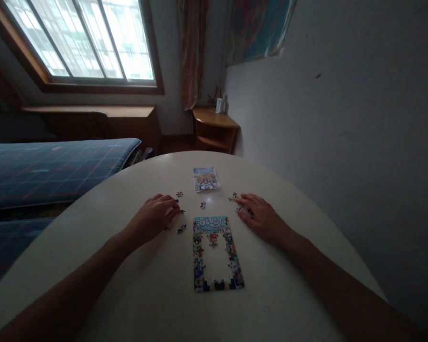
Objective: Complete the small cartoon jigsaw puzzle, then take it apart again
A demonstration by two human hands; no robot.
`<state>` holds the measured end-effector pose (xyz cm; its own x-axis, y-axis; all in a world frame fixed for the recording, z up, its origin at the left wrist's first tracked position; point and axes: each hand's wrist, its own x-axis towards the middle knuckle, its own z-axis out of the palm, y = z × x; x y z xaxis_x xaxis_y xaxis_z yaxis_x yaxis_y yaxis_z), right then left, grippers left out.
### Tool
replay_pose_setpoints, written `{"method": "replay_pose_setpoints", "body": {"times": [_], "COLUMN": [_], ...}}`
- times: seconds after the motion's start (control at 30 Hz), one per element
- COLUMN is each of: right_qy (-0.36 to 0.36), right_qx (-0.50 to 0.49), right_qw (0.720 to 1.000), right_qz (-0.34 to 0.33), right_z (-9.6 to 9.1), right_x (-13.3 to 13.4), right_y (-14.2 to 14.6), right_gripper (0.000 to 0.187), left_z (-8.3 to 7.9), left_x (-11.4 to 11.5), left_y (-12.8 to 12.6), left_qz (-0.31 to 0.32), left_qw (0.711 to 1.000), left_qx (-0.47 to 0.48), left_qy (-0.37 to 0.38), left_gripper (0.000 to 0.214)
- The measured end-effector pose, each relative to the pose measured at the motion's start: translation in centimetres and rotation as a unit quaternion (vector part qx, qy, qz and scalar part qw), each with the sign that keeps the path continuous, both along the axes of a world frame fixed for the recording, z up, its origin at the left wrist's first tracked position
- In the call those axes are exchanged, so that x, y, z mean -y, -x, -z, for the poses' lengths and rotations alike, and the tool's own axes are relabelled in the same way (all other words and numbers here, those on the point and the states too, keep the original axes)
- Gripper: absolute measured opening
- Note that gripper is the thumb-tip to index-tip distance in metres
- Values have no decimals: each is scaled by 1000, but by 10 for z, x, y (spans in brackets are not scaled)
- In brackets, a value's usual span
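Observation:
A part-built jigsaw puzzle (217, 251) lies on the round white table (164, 294), its border joined and its middle bare. My left hand (156, 214) rests palm down left of it, fingers curled over loose pieces (181, 229). My right hand (257, 214) lies flat to the puzzle's right, fingers stretched over several loose pieces (234, 196). One single piece (202, 205) sits between the hands. A small printed picture card (205, 179) lies farther back.
A bed with a blue plaid cover (50, 168) stands to the left. A wooden corner shelf (214, 127) and a window (85, 38) are behind the table. A grey wall (342, 118) runs close along the right.

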<state>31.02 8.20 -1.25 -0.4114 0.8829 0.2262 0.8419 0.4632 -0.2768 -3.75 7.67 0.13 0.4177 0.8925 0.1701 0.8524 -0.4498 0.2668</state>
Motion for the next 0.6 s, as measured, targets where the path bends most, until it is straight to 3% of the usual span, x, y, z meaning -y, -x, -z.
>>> {"method": "replay_pose_setpoints", "body": {"times": [0.23, 0.43, 0.6], "right_qy": [-10, -26, -18], "right_qx": [0, -3, 1], "right_qw": [1000, 1000, 1000], "right_qz": [7, 2, 2], "right_z": [0, 4, 2], "right_x": [0, -1, 0], "right_y": [3, 4, 5], "right_gripper": [43, 43, 43], "left_z": [5, 9, 8], "left_x": [3, 12, 12], "left_y": [-8, -38, -42], "left_qz": [-24, 99, 86], "left_qw": [997, 995, 995], "left_qx": [30, 0, -32], "left_qy": [-63, -28, -29], "left_gripper": [22, 43, 40]}}
